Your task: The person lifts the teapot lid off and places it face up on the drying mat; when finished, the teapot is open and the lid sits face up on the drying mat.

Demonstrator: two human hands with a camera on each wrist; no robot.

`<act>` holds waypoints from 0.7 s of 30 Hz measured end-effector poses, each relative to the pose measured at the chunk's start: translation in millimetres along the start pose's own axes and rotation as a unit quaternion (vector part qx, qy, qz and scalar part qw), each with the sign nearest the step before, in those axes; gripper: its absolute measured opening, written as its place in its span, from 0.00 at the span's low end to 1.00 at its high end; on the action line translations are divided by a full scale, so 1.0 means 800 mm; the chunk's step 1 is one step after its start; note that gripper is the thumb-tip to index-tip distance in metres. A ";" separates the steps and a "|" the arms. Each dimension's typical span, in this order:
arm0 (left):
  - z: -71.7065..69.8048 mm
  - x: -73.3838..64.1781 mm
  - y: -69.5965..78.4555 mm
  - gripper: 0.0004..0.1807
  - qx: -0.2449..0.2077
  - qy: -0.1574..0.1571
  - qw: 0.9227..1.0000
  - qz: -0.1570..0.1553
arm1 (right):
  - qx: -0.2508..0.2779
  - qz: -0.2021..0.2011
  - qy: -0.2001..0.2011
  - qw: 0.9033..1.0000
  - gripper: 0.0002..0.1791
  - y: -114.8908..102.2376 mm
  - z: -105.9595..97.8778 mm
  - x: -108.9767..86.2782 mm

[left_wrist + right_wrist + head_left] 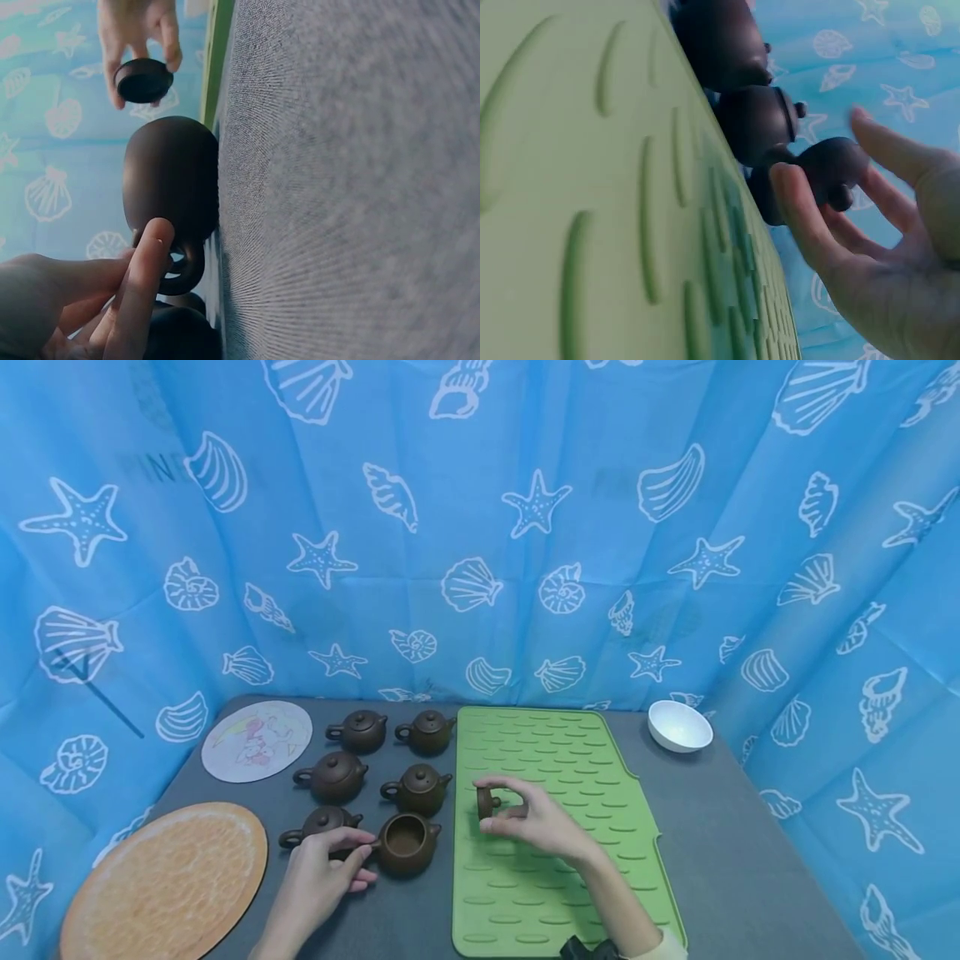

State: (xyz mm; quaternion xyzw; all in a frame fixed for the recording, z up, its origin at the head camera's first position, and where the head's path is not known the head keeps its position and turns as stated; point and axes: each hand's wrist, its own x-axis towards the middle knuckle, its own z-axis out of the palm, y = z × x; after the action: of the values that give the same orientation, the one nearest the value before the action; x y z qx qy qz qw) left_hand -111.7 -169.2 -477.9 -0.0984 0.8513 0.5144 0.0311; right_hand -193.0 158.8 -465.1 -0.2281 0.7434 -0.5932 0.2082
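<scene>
In the head view, a dark brown lidless teapot (pixel 408 862) stands on the grey table, its round mouth facing up. My left hand (pixel 318 872) pinches its loop handle between thumb and finger; the left wrist view shows the fingertips at the handle, below the teapot body (pixel 171 176). To the right, my right hand (pixel 536 818) holds a brown teapot lid (pixel 485 803) by its edge, thumb on one side and fingers on the other. The lid is tipped on its side above the green mat, knob toward the palm. Its hollow underside (pixel 142 84) faces the left wrist camera.
Several lidded brown teapots (pixel 335 777) stand in two columns behind and beside the lidless one. A ridged green mat (pixel 525 735) lies to their right, and a white bowl (pixel 678 727) sits farther right. Leftward lie a round picture mat (pixel 258 743) and an orange round mat (pixel 165 877).
</scene>
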 end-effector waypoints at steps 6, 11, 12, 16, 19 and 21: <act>0.000 0.000 -0.001 0.10 -0.003 -0.001 1.000 0.002 | -0.049 0.004 0.024 0.999 0.36 0.006 0.004 0.003; -0.001 0.001 -0.001 0.10 -0.006 -0.002 1.000 0.003 | -0.062 0.006 0.020 0.998 0.35 0.011 0.007 0.004; -0.001 0.001 -0.001 0.10 -0.006 -0.003 1.000 0.003 | -0.063 0.005 0.019 0.998 0.34 0.012 0.007 0.004; -0.001 0.001 -0.001 0.10 -0.004 -0.004 1.000 -0.001 | -0.070 0.013 0.010 0.997 0.33 0.014 0.008 0.004; -0.001 0.001 -0.001 0.10 -0.001 -0.004 1.000 -0.001 | -0.075 0.018 0.004 0.997 0.33 0.015 0.009 0.005; -0.001 0.001 -0.001 0.10 0.001 -0.003 1.000 -0.001 | -0.077 0.020 0.002 0.997 0.33 0.015 0.009 0.005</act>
State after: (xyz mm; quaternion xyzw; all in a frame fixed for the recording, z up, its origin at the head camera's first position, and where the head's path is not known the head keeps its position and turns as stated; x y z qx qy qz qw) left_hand -112.1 -170.1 -478.5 -0.0978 0.8515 0.5140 0.0348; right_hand -193.4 152.9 -478.3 -0.2276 0.7914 -0.5307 0.2007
